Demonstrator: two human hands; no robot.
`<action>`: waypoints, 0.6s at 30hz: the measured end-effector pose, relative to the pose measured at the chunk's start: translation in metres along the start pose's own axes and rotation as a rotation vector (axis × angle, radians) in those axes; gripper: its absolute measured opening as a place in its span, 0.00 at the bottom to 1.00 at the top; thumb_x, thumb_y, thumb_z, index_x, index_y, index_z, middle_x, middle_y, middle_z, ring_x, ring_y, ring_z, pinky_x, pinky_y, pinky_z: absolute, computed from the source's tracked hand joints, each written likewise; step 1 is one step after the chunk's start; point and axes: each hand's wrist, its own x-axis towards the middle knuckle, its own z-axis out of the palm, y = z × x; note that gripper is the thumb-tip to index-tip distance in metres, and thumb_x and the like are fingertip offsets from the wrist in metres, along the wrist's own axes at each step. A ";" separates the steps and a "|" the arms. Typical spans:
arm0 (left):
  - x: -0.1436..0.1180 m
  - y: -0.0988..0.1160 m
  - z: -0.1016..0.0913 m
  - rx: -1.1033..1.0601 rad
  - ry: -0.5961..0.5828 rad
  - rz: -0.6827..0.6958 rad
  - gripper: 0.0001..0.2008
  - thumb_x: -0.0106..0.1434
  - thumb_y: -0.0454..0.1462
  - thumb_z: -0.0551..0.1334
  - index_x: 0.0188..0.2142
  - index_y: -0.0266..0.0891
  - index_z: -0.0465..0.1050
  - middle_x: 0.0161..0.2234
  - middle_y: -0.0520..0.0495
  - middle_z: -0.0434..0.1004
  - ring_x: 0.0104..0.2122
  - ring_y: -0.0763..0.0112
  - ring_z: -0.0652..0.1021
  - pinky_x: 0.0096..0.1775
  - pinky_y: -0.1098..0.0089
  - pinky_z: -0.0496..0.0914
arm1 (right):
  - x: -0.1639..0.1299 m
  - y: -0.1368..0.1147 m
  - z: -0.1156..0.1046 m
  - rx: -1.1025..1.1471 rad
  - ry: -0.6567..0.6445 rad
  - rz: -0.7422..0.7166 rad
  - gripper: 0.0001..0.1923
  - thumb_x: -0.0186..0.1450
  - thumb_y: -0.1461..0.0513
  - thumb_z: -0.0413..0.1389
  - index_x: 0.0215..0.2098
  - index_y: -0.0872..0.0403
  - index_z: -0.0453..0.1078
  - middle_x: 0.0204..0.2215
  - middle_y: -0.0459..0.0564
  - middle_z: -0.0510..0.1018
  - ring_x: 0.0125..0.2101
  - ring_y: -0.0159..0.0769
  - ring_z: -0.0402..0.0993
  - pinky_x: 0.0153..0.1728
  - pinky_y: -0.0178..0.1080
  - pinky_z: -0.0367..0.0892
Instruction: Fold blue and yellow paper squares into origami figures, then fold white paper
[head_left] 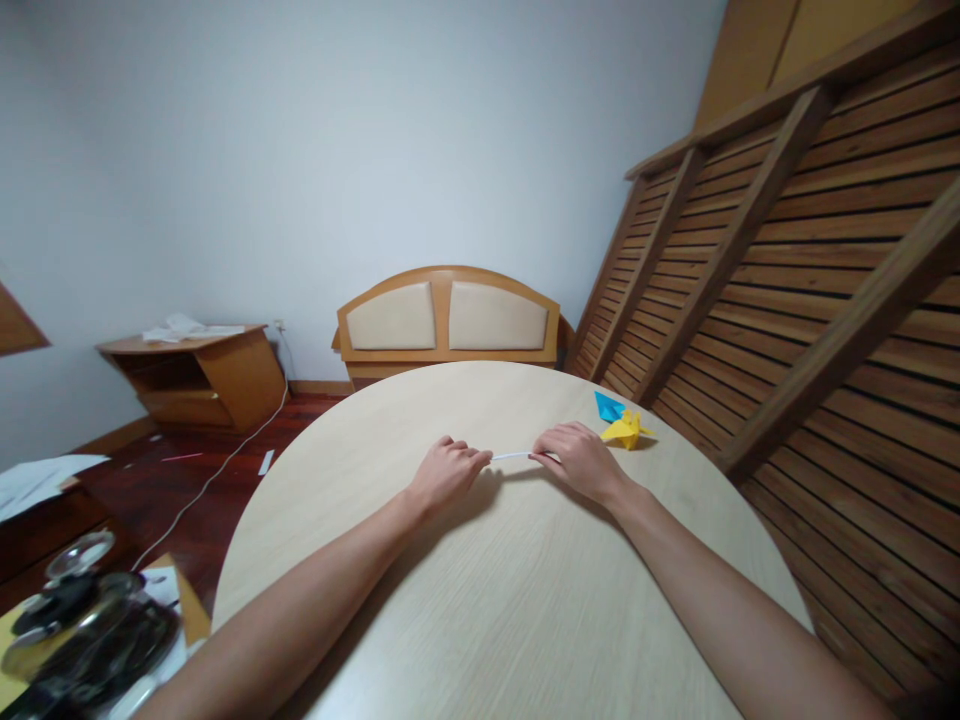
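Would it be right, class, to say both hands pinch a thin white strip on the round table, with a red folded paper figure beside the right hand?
Not quite. The head view shows the folded paper figure is yellow, not red. The rest holds: the left hand and right hand pinch a thin white strip on the round table.

Two bare forearms come into view from the bottom edge, no sleeves anywhere along them, nothing worn from the elbow down. The left hand (448, 472) shows no ring, no watch, no band at the wrist just behind it. Same on the right hand (577, 462): bare wrist, bare fingers, no glove. Knuckles up on both, nails too small to make out.
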 end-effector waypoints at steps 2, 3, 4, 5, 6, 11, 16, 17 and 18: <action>0.000 -0.003 0.001 0.006 0.009 -0.008 0.12 0.71 0.36 0.53 0.46 0.42 0.74 0.36 0.44 0.81 0.38 0.64 0.78 0.39 0.66 0.63 | -0.002 0.005 -0.001 0.005 0.013 0.024 0.07 0.68 0.61 0.57 0.33 0.54 0.75 0.31 0.50 0.81 0.35 0.39 0.75 0.41 0.40 0.60; 0.000 -0.004 0.001 0.009 0.014 -0.011 0.12 0.71 0.36 0.53 0.46 0.42 0.74 0.36 0.44 0.81 0.37 0.64 0.78 0.39 0.66 0.63 | -0.003 0.008 -0.002 0.004 0.017 0.034 0.07 0.68 0.61 0.57 0.33 0.53 0.75 0.31 0.50 0.81 0.35 0.40 0.75 0.41 0.40 0.60; 0.000 -0.006 0.001 0.012 0.018 -0.013 0.12 0.71 0.36 0.53 0.46 0.42 0.74 0.36 0.44 0.81 0.37 0.64 0.78 0.39 0.66 0.63 | -0.003 0.010 -0.003 0.001 0.022 0.045 0.07 0.68 0.61 0.57 0.33 0.53 0.75 0.32 0.49 0.81 0.36 0.40 0.75 0.41 0.41 0.61; 0.000 -0.007 0.001 0.014 0.020 -0.016 0.12 0.71 0.36 0.53 0.46 0.42 0.74 0.36 0.44 0.81 0.37 0.64 0.78 0.39 0.66 0.63 | -0.004 0.012 -0.004 -0.003 0.027 0.056 0.07 0.68 0.61 0.57 0.33 0.53 0.75 0.32 0.49 0.81 0.36 0.40 0.76 0.40 0.41 0.61; 0.000 -0.008 0.001 0.015 0.022 -0.020 0.12 0.71 0.36 0.53 0.46 0.42 0.74 0.36 0.45 0.81 0.37 0.64 0.78 0.39 0.66 0.63 | -0.005 0.014 -0.004 -0.006 0.034 0.068 0.07 0.68 0.61 0.57 0.32 0.53 0.75 0.32 0.49 0.81 0.36 0.41 0.76 0.40 0.41 0.61; -0.001 -0.012 -0.003 0.035 0.033 -0.045 0.11 0.72 0.36 0.53 0.44 0.42 0.75 0.36 0.46 0.81 0.37 0.65 0.78 0.38 0.67 0.63 | -0.010 0.024 -0.009 0.022 0.062 0.109 0.08 0.68 0.60 0.57 0.32 0.52 0.75 0.33 0.50 0.82 0.37 0.42 0.76 0.40 0.42 0.63; -0.001 -0.014 -0.005 0.050 0.035 -0.061 0.13 0.73 0.40 0.53 0.42 0.42 0.76 0.35 0.47 0.81 0.36 0.64 0.79 0.36 0.67 0.64 | -0.014 0.030 -0.012 0.034 0.062 0.129 0.08 0.68 0.60 0.57 0.33 0.53 0.75 0.33 0.50 0.82 0.37 0.42 0.76 0.40 0.42 0.64; 0.000 -0.015 -0.006 0.054 0.036 -0.063 0.13 0.73 0.40 0.52 0.41 0.42 0.76 0.36 0.47 0.81 0.36 0.64 0.79 0.36 0.67 0.64 | -0.015 0.031 -0.012 0.034 0.060 0.129 0.08 0.68 0.60 0.57 0.33 0.53 0.75 0.33 0.50 0.82 0.37 0.42 0.76 0.41 0.42 0.64; 0.000 -0.015 -0.006 0.058 0.037 -0.064 0.14 0.73 0.41 0.52 0.41 0.42 0.76 0.36 0.47 0.81 0.36 0.64 0.79 0.35 0.67 0.64 | -0.015 0.031 -0.012 0.034 0.057 0.129 0.08 0.68 0.60 0.57 0.33 0.53 0.75 0.33 0.50 0.82 0.37 0.42 0.76 0.41 0.42 0.64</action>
